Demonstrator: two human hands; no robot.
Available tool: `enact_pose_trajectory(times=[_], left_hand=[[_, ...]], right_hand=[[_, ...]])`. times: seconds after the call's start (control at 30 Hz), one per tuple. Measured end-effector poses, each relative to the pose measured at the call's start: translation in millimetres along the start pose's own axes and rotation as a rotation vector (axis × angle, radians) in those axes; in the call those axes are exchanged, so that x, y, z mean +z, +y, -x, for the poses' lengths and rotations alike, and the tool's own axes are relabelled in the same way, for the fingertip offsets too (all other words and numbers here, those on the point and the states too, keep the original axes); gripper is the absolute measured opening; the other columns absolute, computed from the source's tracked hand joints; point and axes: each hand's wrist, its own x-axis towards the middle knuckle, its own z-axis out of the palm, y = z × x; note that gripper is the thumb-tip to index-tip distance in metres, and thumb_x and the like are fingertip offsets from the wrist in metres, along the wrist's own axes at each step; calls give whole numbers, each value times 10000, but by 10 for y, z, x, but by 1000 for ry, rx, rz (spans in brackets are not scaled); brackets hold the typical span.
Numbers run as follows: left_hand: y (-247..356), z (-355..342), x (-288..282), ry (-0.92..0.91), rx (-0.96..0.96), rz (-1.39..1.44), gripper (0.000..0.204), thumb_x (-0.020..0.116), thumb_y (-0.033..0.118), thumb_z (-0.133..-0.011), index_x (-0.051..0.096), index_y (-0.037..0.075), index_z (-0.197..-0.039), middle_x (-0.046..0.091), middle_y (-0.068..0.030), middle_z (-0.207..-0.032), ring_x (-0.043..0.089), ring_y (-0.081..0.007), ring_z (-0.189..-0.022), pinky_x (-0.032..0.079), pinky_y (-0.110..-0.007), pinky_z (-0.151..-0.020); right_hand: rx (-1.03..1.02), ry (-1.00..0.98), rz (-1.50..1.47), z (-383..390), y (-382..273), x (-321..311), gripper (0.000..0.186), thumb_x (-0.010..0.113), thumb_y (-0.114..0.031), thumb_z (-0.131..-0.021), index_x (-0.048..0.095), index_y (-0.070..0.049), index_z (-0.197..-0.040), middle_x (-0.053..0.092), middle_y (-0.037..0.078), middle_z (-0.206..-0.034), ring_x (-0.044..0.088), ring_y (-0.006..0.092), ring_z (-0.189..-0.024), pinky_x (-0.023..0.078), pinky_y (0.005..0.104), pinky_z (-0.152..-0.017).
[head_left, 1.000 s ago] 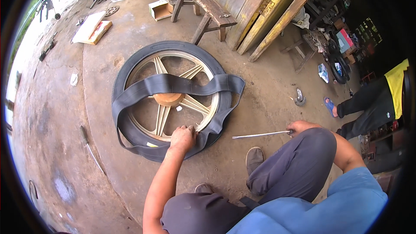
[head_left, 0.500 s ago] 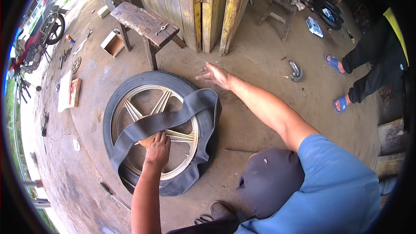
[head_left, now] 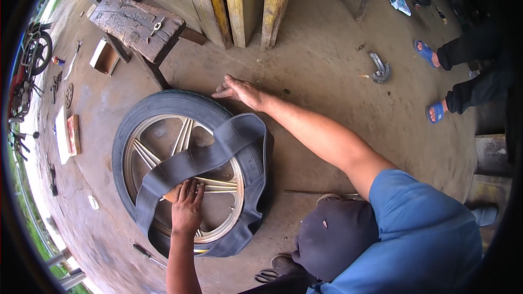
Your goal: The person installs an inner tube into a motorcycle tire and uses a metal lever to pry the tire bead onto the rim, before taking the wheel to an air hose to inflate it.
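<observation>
1. Wheel (head_left: pixel 220 183) is flat on the ground (head_left: pixel 316 76) right in front of you, black inner tube (head_left: pixel 188 164) draped across it.
2. Your left hand (head_left: pixel 187 209) is on the hub (head_left: pixel 172 192), fingers bent, pretty close together; can't tell if they're gripping.
3. Your right hand (head_left: pixel 243 93) is by the tire's (head_left: pixel 177 104) far-right edge, fingers apart; can't tell if it's touching.

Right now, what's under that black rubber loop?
The wheel lies under the black rubber loop; its spokes show on both sides. The loop and left hand hide part of the brown hub.
</observation>
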Motion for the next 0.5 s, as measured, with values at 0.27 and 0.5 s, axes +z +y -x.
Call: enact_pose_trajectory(times=[0.27,0.5], left_hand=[[122,-113,119,85,-21,-6,490,508,98,-923,605,57,-1401,591,-160,-1446,470,-345,-1419,305,-478,-1230],[-23,3,56,67,-28,28,519,519,66,-912,591,84,-1426,567,-133,-1486,460,-316,-1439,323,-455,-1228]], right_hand=[[59,13,-77,828,-54,-108,693,267,-601,-1100,496,-5,-1369,641,164,-1403,548,195,-1313,361,361,-1158],[54,48,494,1017,-220,0,320,479,-274,-1119,622,-17,-1246,712,51,-1109,623,138,-1134,504,297,-962]])
